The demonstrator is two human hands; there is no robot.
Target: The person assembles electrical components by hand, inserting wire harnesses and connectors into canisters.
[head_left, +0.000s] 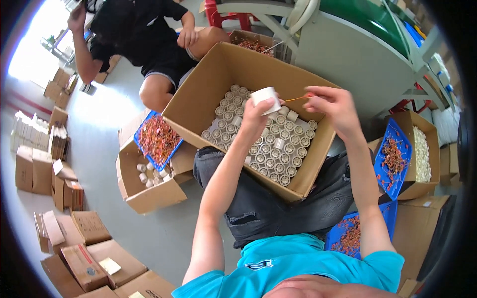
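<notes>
My left hand [257,115] is closed around a white plastic cylinder [264,98], held above the open carton [271,72] on my lap. To its right, my right hand [334,109] pinches a small red part with thin orange wires [294,99]. The wires stretch toward the cylinder; whether they join it is hidden by my left fingers. Beneath both hands, rows of white round pieces with slotted ends [284,166] line the carton, and a few lie on their sides on top.
Blue trays of red wired parts stand at left [158,141], right [392,159] and lower right [348,237]. A small carton [154,198] holds loose white pieces. Another person [144,39] sits at the far left. A grey machine [343,64] stands behind; stacked cartons [82,265] line the left.
</notes>
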